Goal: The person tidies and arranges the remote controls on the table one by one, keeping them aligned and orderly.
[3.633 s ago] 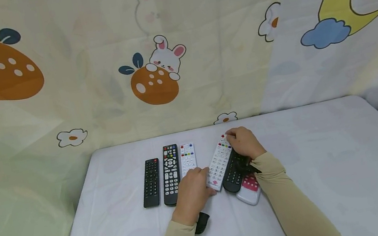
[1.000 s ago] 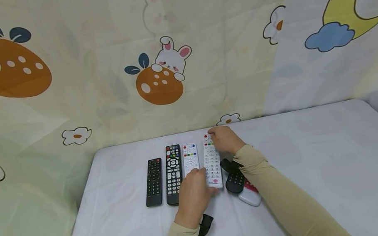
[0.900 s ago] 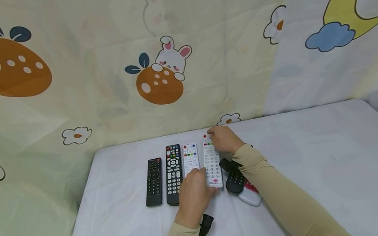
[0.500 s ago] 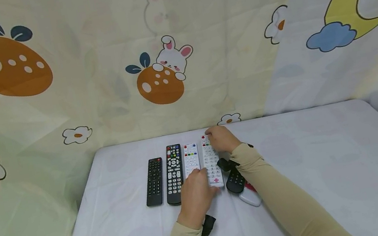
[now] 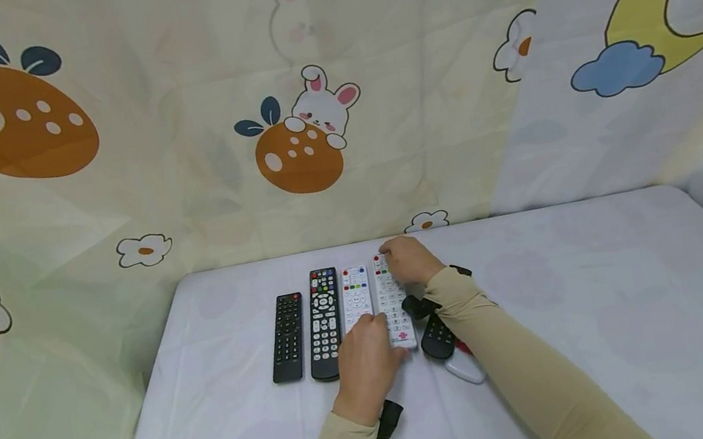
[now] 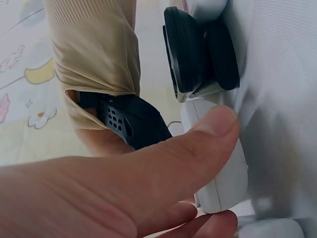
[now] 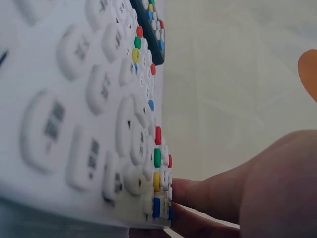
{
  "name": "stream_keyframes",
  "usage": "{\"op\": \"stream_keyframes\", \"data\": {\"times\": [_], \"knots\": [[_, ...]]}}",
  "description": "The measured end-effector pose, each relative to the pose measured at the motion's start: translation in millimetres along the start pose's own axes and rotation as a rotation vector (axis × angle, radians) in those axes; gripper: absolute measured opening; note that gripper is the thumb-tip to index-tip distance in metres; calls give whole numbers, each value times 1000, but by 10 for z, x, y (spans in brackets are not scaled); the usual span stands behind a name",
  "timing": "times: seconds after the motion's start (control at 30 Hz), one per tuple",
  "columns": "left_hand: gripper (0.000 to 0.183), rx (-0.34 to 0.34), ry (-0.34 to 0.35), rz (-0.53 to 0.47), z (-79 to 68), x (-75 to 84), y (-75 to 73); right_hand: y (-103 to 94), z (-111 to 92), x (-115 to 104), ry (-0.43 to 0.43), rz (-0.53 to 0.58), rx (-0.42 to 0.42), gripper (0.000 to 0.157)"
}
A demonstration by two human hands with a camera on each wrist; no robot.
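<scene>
A white remote control point(image 5: 393, 306) lies lengthwise on the white table, between both hands. My left hand point(image 5: 368, 364) pinches its near end; in the left wrist view the thumb point(image 6: 218, 124) and fingertips lie on either side of that white end. At the far end my right hand point(image 5: 412, 262) pinches the corner, which the right wrist view shows beyond the coloured buttons. Just left of it lies a second white remote control point(image 5: 355, 293), its lower part hidden by my left hand. A large black remote control point(image 5: 324, 326) and a smaller black one point(image 5: 287, 338) continue the row leftward.
Under my right wrist, partly hidden, lies another black remote control point(image 5: 438, 339). Beside it a white object with a red part point(image 5: 466, 370) shows only in part. The table's back edge meets a patterned cloth point(image 5: 193, 161).
The white remote control was slanted beside the right-hand black one; both hands have brought it left and straightened it alongside the row. Over the last half second it has shifted slightly at its far end.
</scene>
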State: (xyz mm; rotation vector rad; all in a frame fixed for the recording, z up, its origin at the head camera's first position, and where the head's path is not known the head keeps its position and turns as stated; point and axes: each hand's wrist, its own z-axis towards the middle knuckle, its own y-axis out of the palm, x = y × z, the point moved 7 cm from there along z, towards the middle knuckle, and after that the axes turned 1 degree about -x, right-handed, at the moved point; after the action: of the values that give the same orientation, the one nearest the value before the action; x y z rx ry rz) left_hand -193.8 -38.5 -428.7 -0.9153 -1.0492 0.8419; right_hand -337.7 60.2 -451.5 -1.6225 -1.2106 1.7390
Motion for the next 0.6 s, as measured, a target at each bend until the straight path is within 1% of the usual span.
{"op": "stream_keyframes", "data": {"times": [0.23, 0.4, 0.6], "knots": [[55, -10, -4, -1, 2, -7, 36, 36, 13, -12, -7, -8, -11, 36], [55, 1, 2, 0, 5, -8, 46, 35, 13, -28, -24, -24, -3, 37], [53, 8, 18, -7, 9, -6, 65, 63, 25, -2, -10, -46, -7, 37]]}}
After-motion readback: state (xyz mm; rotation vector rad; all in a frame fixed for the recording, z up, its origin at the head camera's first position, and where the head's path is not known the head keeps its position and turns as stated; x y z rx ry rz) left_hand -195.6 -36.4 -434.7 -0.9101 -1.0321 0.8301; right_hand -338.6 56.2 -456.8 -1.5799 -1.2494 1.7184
